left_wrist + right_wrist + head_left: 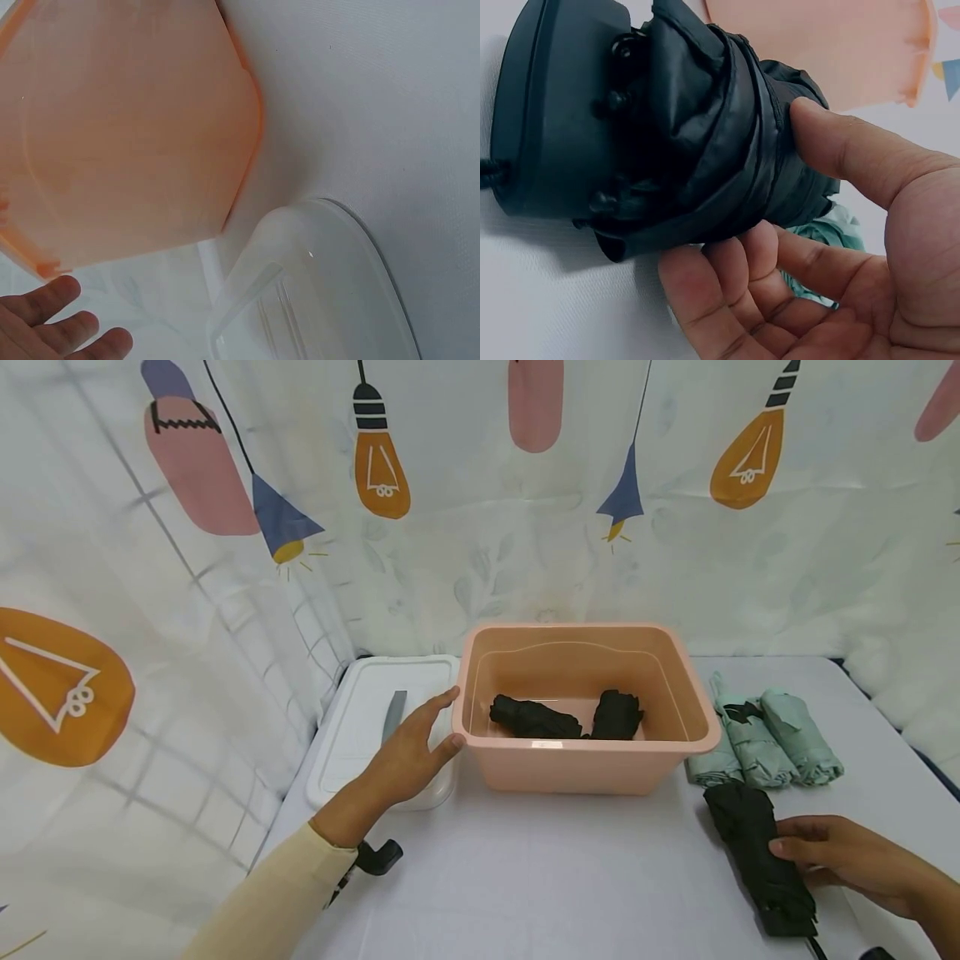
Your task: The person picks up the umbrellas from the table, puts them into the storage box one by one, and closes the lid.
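Nearest to me, at the lower right, a black strap point(817, 948) trails from the end of the black folded umbrella point(761, 868), which my right hand point(855, 860) pinches by its side, thumb on one face and curled fingertips on the other. Close up, its fabric is loosely gathered, with rib tips showing beside the dark handle end point(551, 112). The umbrella slants over the white tablecloth point(570, 868); whether it rests there I can't tell. On my other side, the cream sleeve point(270, 893) runs forward to my left hand point(401, 760), its thumb and fingers spread apart and reaching to the left end of the peach bin point(577, 768); the thumb meets the rim near the front corner. Beside the bin, partly behind that hand, lies a white-lidded container point(352, 727) with a grey strip point(393, 714) on top. To the bin's right, just past the umbrella's far end, three pale green rolled bundles point(801, 739) lie side by side. Inside the bin are two black bundles point(617, 716), close together on its floor. Farthest off hangs a pale curtain point(450, 560) printed with orange bulbs and blue lamps.
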`<move>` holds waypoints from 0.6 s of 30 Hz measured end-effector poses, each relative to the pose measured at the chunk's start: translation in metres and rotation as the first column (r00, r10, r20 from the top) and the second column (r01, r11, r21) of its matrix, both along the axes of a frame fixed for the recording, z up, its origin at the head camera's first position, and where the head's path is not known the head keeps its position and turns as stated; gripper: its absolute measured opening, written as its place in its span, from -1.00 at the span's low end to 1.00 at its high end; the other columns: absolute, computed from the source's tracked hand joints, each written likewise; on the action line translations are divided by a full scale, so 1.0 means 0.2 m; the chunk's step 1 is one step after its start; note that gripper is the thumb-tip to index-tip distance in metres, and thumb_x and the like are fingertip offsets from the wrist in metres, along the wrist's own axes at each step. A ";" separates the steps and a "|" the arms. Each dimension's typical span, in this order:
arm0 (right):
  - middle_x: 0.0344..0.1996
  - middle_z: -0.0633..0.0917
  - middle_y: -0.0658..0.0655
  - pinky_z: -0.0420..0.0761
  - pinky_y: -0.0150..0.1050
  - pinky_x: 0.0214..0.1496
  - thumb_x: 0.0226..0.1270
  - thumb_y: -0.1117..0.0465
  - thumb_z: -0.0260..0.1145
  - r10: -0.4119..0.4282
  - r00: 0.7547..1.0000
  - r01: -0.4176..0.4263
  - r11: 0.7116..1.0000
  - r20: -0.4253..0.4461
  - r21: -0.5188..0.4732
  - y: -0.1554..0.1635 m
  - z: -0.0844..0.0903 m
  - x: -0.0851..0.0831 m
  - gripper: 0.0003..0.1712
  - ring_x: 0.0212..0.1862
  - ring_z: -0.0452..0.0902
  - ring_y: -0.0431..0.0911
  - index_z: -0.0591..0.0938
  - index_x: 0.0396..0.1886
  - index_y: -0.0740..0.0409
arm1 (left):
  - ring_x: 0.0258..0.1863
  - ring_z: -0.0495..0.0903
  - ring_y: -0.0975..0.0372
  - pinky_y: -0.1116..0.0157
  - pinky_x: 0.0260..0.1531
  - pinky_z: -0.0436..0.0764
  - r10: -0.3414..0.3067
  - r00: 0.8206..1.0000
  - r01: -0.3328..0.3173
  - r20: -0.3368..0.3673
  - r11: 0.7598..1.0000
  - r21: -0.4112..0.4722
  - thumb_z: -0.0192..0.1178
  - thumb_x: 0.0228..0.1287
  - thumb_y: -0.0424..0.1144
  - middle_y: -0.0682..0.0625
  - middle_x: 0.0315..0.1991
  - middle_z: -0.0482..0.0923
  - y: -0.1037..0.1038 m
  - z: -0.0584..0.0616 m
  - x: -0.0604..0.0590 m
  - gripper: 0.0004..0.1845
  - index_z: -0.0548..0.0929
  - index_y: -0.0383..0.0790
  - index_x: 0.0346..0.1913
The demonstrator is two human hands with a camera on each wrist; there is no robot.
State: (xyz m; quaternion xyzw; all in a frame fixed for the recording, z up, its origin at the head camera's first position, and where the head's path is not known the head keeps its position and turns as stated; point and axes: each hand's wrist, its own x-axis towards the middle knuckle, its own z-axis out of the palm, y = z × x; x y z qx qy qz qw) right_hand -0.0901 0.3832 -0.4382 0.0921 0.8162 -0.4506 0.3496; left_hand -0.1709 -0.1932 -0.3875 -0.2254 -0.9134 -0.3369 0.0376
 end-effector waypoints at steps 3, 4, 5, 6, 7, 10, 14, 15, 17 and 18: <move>0.21 0.47 0.61 0.65 0.15 0.06 0.57 -0.03 0.26 0.000 1.000 0.000 1.000 -0.003 -0.009 -0.02 0.00 0.00 -0.09 0.15 0.55 0.32 0.18 0.36 0.75 | 0.52 0.18 -0.04 -0.21 0.39 0.25 -0.002 1.000 0.002 -0.001 1.000 -0.002 -0.09 0.41 0.47 -0.02 0.57 0.18 0.00 0.00 0.00 -0.13 0.07 0.17 0.65; 0.21 0.47 0.62 0.65 0.15 0.05 0.56 -0.03 0.26 -0.001 1.000 0.001 1.000 -0.003 -0.007 -0.02 0.01 0.00 -0.08 0.14 0.55 0.31 0.17 0.36 0.75 | 0.52 0.18 -0.04 -0.21 0.39 0.25 -0.003 1.000 0.003 0.000 1.000 -0.002 -0.09 0.41 0.47 -0.01 0.57 0.17 0.00 0.00 0.00 -0.13 0.07 0.18 0.65; 0.21 0.46 0.63 0.66 0.16 0.04 0.57 -0.03 0.26 0.005 1.000 -0.005 1.000 -0.008 -0.005 -0.03 0.01 0.00 -0.08 0.14 0.56 0.31 0.16 0.36 0.76 | 0.52 0.18 -0.04 -0.21 0.39 0.25 -0.002 1.000 0.002 0.000 1.000 -0.002 -0.09 0.41 0.47 -0.01 0.57 0.17 0.00 0.00 0.00 -0.13 0.07 0.18 0.65; 0.21 0.45 0.64 0.66 0.16 0.03 0.56 -0.03 0.26 0.009 1.000 -0.009 1.000 -0.011 0.002 -0.03 0.01 0.00 -0.07 0.13 0.56 0.30 0.16 0.35 0.76 | 0.53 0.18 -0.03 -0.21 0.39 0.25 -0.001 1.000 0.001 0.000 1.000 -0.001 -0.09 0.41 0.47 -0.01 0.57 0.17 0.00 0.00 0.00 -0.13 0.07 0.19 0.65; 0.20 0.44 0.66 0.66 0.16 0.02 0.56 -0.04 0.27 0.015 1.000 -0.015 1.000 -0.015 0.014 -0.04 0.01 0.00 -0.06 0.12 0.57 0.30 0.16 0.35 0.77 | 0.53 0.18 -0.03 -0.21 0.39 0.24 -0.002 1.000 0.002 -0.001 1.000 0.000 -0.09 0.41 0.47 -0.01 0.57 0.18 0.00 0.00 0.00 -0.13 0.07 0.19 0.65; 0.18 0.44 0.67 0.67 0.16 -0.01 0.51 -0.05 0.33 0.022 1.000 -0.021 0.998 -0.020 0.058 -0.06 0.02 0.00 -0.01 0.08 0.59 0.29 0.15 0.34 0.78 | 0.52 0.18 -0.02 -0.20 0.40 0.24 -0.006 1.000 0.006 -0.005 1.000 0.003 -0.10 0.41 0.48 0.00 0.57 0.18 0.00 0.00 0.00 -0.12 0.08 0.17 0.65; 0.12 0.50 0.64 0.69 0.16 -0.05 0.43 -0.07 0.41 0.032 0.999 -0.029 0.994 -0.024 0.107 -0.09 0.03 0.01 0.05 0.06 0.60 0.31 0.14 0.32 0.80 | 0.52 0.18 -0.02 -0.19 0.40 0.24 -0.011 1.000 0.011 -0.010 1.000 0.001 -0.10 0.41 0.48 -0.01 0.57 0.18 0.00 0.00 0.00 -0.12 0.08 0.16 0.65; 0.12 0.50 0.63 0.69 0.16 -0.06 0.42 -0.07 0.42 0.036 0.999 -0.032 0.993 -0.027 0.113 -0.09 0.03 0.01 0.06 0.06 0.60 0.31 0.15 0.32 0.79 | 0.52 0.18 -0.02 -0.19 0.40 0.24 -0.010 1.000 0.010 -0.010 1.000 0.000 -0.10 0.41 0.48 -0.01 0.57 0.18 0.00 0.00 0.00 -0.12 0.08 0.16 0.65; 0.11 0.51 0.63 0.69 0.16 -0.07 0.40 -0.09 0.43 0.043 0.999 -0.038 0.991 -0.034 0.128 -0.10 0.03 0.01 0.08 0.05 0.60 0.33 0.15 0.31 0.79 | 0.52 0.18 -0.02 -0.20 0.40 0.24 -0.008 1.000 0.008 -0.010 1.000 -0.002 -0.10 0.41 0.48 -0.01 0.57 0.18 0.00 0.00 0.00 -0.12 0.08 0.17 0.65; 0.11 0.50 0.63 0.70 0.15 -0.08 0.39 -0.10 0.44 0.046 0.998 -0.041 0.990 -0.039 0.134 -0.10 0.04 0.01 0.09 0.05 0.60 0.33 0.15 0.31 0.79 | 0.52 0.18 -0.02 -0.20 0.40 0.24 -0.006 1.000 0.006 -0.010 1.000 -0.002 -0.10 0.41 0.48 -0.01 0.57 0.19 0.00 0.00 0.00 -0.12 0.08 0.17 0.65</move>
